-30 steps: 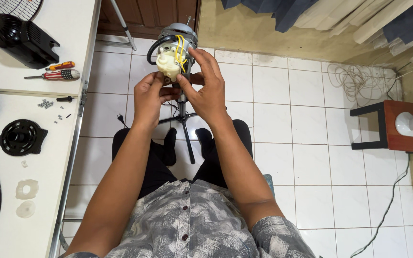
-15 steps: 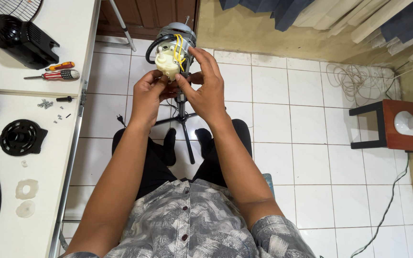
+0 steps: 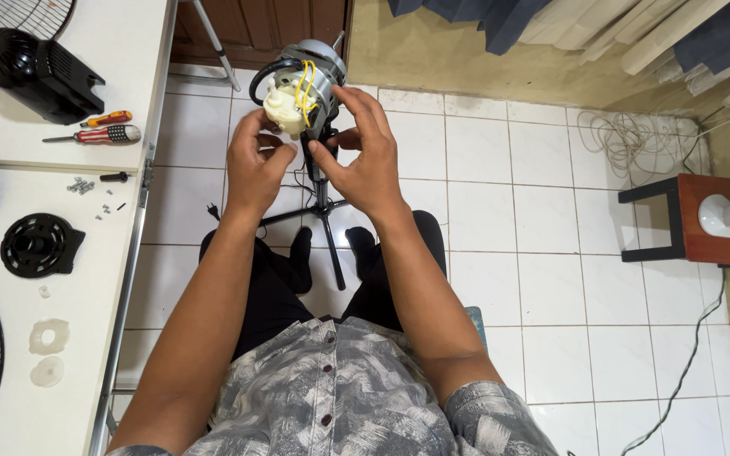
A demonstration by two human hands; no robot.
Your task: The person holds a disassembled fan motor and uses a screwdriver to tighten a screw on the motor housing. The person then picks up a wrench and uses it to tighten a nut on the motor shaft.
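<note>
Left hand [image 3: 255, 165] has a narrow grip, fingertips on the cream plastic gearbox [image 3: 283, 107] at the rear of the fan motor [image 3: 307, 78]; right hand [image 3: 365, 152] is held wide, thumb near the motor neck, fingers spread w/ tips by the motor's right side. Motor sits atop a black stand pole [image 3: 324, 198] over the white tile floor [image 3: 500, 211], yellow wires [image 3: 304, 89] looped across it. On the white desk [image 3: 128, 84] to the left: 2 screwdrivers [image 3: 99, 128], loose screws [image 3: 82, 185], black motor cover [image 3: 40, 72] & black round guard ring [image 3: 37, 245].

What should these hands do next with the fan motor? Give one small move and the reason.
Probably steady the fan motor with the left hand and let the right hand work the cream gearbox. Both hands sit at the motor atop its stand; the screwdrivers lie unused on the table.
</note>
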